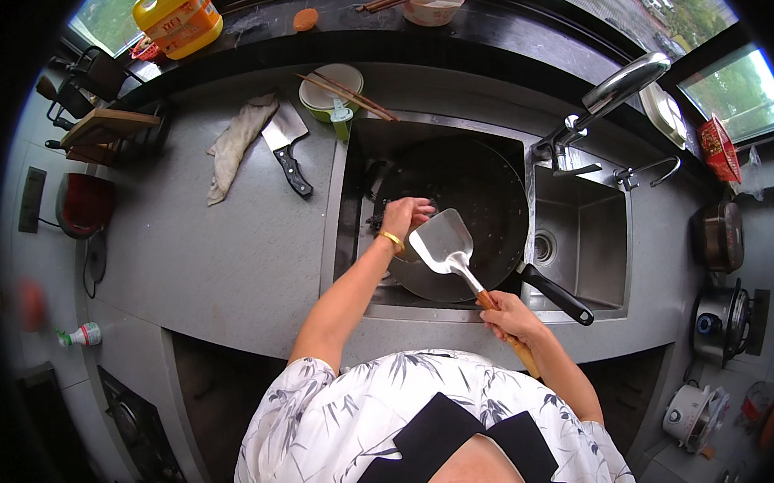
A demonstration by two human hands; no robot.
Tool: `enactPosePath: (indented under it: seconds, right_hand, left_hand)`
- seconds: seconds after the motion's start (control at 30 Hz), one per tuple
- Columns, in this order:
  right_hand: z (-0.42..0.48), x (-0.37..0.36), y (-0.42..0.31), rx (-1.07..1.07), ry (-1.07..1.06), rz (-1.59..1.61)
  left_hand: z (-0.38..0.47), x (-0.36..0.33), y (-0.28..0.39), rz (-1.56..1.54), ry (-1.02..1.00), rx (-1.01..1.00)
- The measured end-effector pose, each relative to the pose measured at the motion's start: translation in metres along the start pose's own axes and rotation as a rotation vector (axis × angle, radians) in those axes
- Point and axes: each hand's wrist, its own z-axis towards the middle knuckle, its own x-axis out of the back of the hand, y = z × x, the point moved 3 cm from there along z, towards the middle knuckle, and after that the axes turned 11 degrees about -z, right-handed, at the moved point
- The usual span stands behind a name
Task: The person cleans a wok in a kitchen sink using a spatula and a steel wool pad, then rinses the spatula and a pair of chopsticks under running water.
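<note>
My right hand (512, 317) grips the wooden handle of a metal wok spatula (444, 239). Its broad blade is raised over a large dark wok (468, 173), which sits tilted in the bigger sink basin. The wok's black handle (558, 295) sticks out over the smaller basin (587, 233). Over the wok's left side, my left hand (406, 216) has its fingers curled on a black scrubber (378, 222). Parts of the scrubber show on either side of the hand, and the rest is hidden beneath it. The spatula blade is just right of my left fingers.
A cleaver (286, 149) and a crumpled cloth (237, 151) lie on the left counter (245, 260). Behind the sink stands a lidded green container (332, 88) with chopsticks (348, 95) across it. A chrome faucet (588, 109) rises at the back right. Several cookers line the right wall.
</note>
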Motion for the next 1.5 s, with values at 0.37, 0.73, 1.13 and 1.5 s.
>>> enactPosePath:
  seconds: [0.37,0.73,1.13,1.5]
  right_hand:
    - [0.043,-0.002,-0.014,-0.154,0.104,0.249]
    - [0.096,-0.026,-0.012,-0.342,-0.054,0.515]
    - [0.054,-0.009,-0.024,-0.084,-0.119,0.299]
    - [0.053,0.002,-0.02,-0.003,0.131,0.181]
  left_hand:
    - [0.03,0.048,-0.028,1.711,0.014,-0.166]
    - [0.025,0.071,-0.058,1.411,0.034,0.042]
    - [0.02,0.05,-0.064,1.32,-0.027,-0.365]
    - [-0.034,-0.003,-0.021,1.072,-0.013,-0.463]
